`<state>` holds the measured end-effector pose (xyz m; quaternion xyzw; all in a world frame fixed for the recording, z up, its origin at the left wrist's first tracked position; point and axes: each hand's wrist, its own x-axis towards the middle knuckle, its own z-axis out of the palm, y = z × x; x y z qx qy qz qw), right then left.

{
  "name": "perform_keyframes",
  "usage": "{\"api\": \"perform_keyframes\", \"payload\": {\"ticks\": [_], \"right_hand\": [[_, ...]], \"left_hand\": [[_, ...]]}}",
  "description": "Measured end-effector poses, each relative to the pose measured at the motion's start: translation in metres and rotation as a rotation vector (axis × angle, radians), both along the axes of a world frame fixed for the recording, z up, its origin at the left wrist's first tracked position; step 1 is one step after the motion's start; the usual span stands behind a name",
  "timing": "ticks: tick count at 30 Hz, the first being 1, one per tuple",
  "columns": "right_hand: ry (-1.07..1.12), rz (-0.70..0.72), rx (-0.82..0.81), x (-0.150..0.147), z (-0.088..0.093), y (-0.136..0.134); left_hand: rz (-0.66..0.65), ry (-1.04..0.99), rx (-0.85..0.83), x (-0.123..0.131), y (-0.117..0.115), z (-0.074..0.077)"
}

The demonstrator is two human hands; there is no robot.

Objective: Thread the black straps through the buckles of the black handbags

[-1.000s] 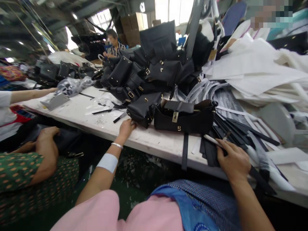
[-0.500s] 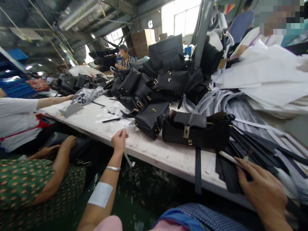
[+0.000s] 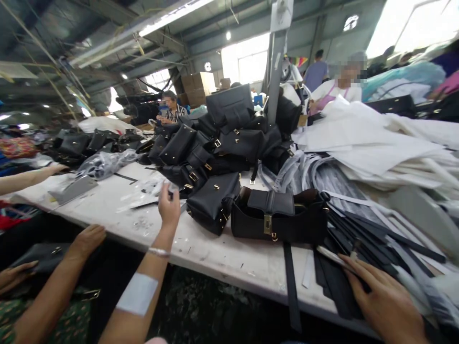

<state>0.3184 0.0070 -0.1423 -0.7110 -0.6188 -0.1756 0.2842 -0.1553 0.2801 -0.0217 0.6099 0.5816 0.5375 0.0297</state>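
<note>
My left hand (image 3: 168,209) is raised just above the white table (image 3: 222,258), fingers stretched toward a thin black strip (image 3: 147,204) lying among paper scraps. A small black handbag (image 3: 212,203) lies right of that hand. Beside it stands a wider black handbag (image 3: 278,222) with a brass clasp. My right hand (image 3: 385,298) lies flat, fingers spread, on a stack of black straps (image 3: 358,248) at the table's near right edge. A pale slim object (image 3: 330,255) pokes out just past its fingertips.
A heap of black handbags (image 3: 222,138) fills the table's middle, and white sheets (image 3: 373,143) pile up at the right. A co-worker's hands (image 3: 84,241) hold a black bag (image 3: 41,255) below the table's left edge. Another arm (image 3: 25,177) reaches in by a clear plastic bag (image 3: 103,162).
My left hand has risen from the table's near edge and reached forward over the scraps toward the black strip. My right hand stays on the straps. My view has tilted upward.
</note>
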Motion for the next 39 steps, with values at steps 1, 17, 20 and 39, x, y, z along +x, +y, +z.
{"api": "perform_keyframes", "payload": {"ticks": [1, 17, 20, 39], "right_hand": [[-0.01, 0.004, -0.019, 0.0, 0.004, 0.001], [0.47, -0.059, -0.17, -0.031, 0.055, 0.018], [0.523, -0.136, -0.155, -0.029, 0.056, 0.019], [0.427, -0.405, -0.242, 0.062, 0.07, 0.1]], "left_hand": [[-0.065, 0.005, -0.005, 0.022, -0.015, -0.009], [-0.994, 0.623, -0.029, 0.223, -0.094, 0.028], [-0.951, 0.776, 0.04, 0.227, -0.086, 0.012], [-0.915, 0.417, 0.092, 0.226, -0.109, -0.012]]}}
